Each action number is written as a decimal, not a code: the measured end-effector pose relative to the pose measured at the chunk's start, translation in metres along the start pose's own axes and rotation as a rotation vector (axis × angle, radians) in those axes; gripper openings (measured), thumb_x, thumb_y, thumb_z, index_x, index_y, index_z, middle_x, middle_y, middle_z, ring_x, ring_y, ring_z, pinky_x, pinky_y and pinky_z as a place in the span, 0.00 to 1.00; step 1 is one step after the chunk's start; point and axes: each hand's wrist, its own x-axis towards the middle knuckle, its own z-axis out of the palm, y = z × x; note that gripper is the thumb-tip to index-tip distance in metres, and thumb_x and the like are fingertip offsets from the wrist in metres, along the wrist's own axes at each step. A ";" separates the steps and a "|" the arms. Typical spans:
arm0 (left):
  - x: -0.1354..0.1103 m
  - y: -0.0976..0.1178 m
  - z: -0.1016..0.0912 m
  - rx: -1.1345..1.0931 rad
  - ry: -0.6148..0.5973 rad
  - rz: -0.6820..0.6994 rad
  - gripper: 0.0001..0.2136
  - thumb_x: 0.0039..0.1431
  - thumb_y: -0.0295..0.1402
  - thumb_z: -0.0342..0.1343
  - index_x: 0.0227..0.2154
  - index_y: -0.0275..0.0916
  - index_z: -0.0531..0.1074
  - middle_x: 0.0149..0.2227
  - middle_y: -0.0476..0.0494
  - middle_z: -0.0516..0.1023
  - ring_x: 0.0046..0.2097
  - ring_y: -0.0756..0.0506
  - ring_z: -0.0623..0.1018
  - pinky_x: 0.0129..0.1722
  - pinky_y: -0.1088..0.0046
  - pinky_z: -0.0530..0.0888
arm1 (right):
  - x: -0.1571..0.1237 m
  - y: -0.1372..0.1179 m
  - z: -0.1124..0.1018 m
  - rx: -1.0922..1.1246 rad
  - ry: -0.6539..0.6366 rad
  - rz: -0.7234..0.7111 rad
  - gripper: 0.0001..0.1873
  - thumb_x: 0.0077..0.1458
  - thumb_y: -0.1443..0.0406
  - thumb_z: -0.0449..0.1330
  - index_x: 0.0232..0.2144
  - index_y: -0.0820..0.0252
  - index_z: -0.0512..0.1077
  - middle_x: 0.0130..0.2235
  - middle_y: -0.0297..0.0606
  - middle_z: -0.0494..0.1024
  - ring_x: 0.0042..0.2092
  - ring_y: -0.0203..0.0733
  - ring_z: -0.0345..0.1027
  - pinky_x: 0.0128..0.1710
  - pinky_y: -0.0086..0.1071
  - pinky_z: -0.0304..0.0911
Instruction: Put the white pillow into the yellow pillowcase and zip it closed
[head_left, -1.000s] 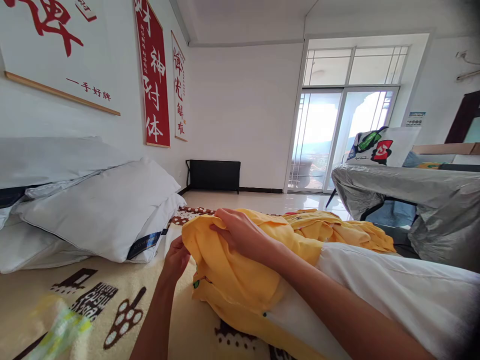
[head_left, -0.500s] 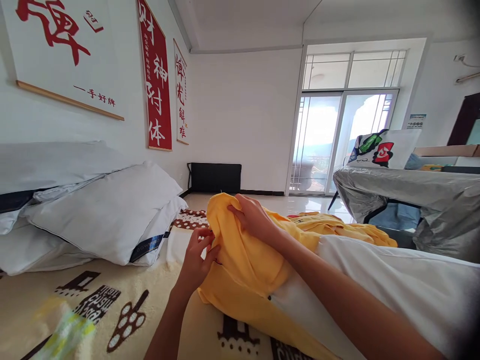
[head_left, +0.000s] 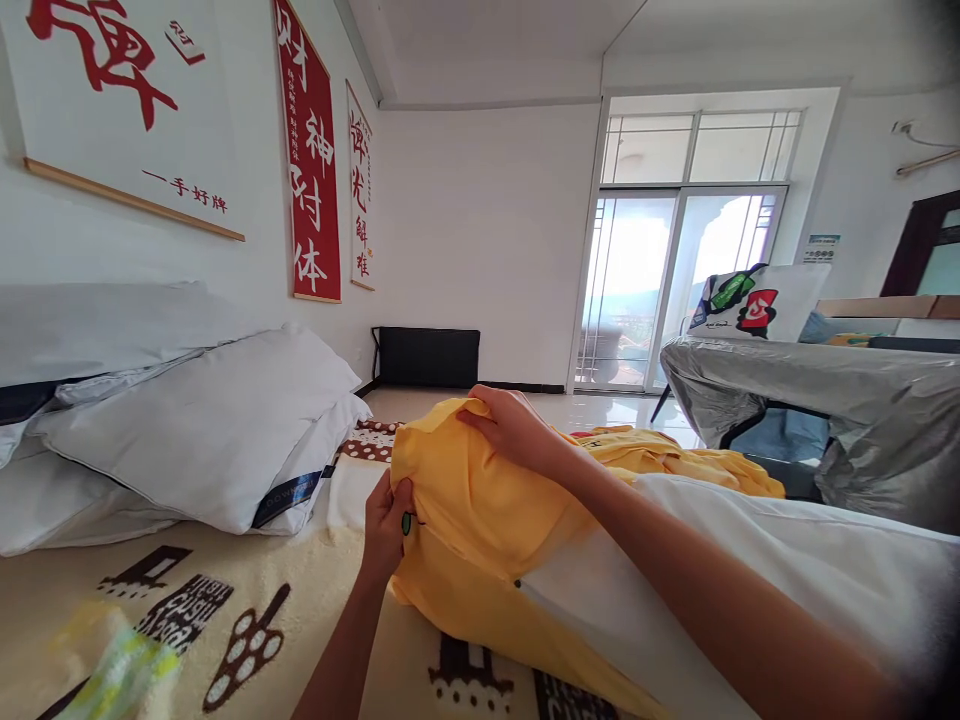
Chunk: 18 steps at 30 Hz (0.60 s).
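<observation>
A yellow fabric cover [head_left: 480, 500] lies partly over a long white padded piece, maybe a quilt or pillow [head_left: 697, 570]. At the cover's left edge my left hand [head_left: 386, 525] pinches the cloth between thumb and fingers. A small dark green spot shows beside that thumb; what it is I cannot tell. Higher up, my right hand [head_left: 510, 425] grips the cover's top edge, its fingertips partly hidden by folds. The edge is drawn out between the two hands. More yellow cloth [head_left: 675, 460] is heaped behind the right forearm.
Beneath everything spreads a beige patterned blanket [head_left: 300, 590]. White pillows [head_left: 202, 430] are piled at the left against the wall. A table under silver sheeting [head_left: 765, 365] stands at the right, bearing a printed bag [head_left: 757, 300]. A black folded panel [head_left: 427, 357] leans against the far wall.
My left hand has moved slightly down and left and closed on the cover's edge. The yellow cloth between the hands is spread wider and flatter. The view has shifted a little.
</observation>
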 end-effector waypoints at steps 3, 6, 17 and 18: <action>0.003 -0.002 -0.006 -0.128 -0.050 -0.127 0.18 0.51 0.43 0.61 0.42 0.40 0.70 0.25 0.51 0.72 0.24 0.52 0.70 0.24 0.79 0.66 | 0.002 -0.004 -0.008 0.048 -0.065 -0.010 0.10 0.57 0.60 0.54 0.28 0.61 0.67 0.27 0.31 0.68 0.30 0.33 0.57 0.31 0.27 0.49; 0.007 -0.002 -0.019 -0.141 -0.142 -0.208 0.17 0.48 0.43 0.63 0.38 0.39 0.73 0.22 0.50 0.72 0.24 0.50 0.72 0.24 0.77 0.68 | 0.004 -0.010 -0.014 0.109 -0.127 -0.005 0.11 0.56 0.60 0.55 0.27 0.61 0.68 0.26 0.30 0.68 0.28 0.32 0.57 0.29 0.26 0.49; 0.000 0.073 -0.032 0.602 -0.301 -0.036 0.15 0.46 0.36 0.63 0.38 0.39 0.75 0.43 0.39 0.77 0.47 0.37 0.74 0.46 0.63 0.71 | 0.009 -0.060 0.004 -0.011 -0.208 -0.122 0.12 0.57 0.64 0.57 0.23 0.62 0.64 0.27 0.33 0.69 0.32 0.33 0.59 0.29 0.27 0.48; -0.006 0.084 -0.026 0.524 -0.231 -0.014 0.18 0.46 0.37 0.63 0.41 0.39 0.74 0.45 0.39 0.76 0.48 0.37 0.74 0.45 0.64 0.72 | 0.009 -0.063 0.004 -0.042 -0.221 -0.134 0.12 0.57 0.63 0.56 0.23 0.62 0.64 0.27 0.33 0.69 0.31 0.33 0.59 0.29 0.27 0.47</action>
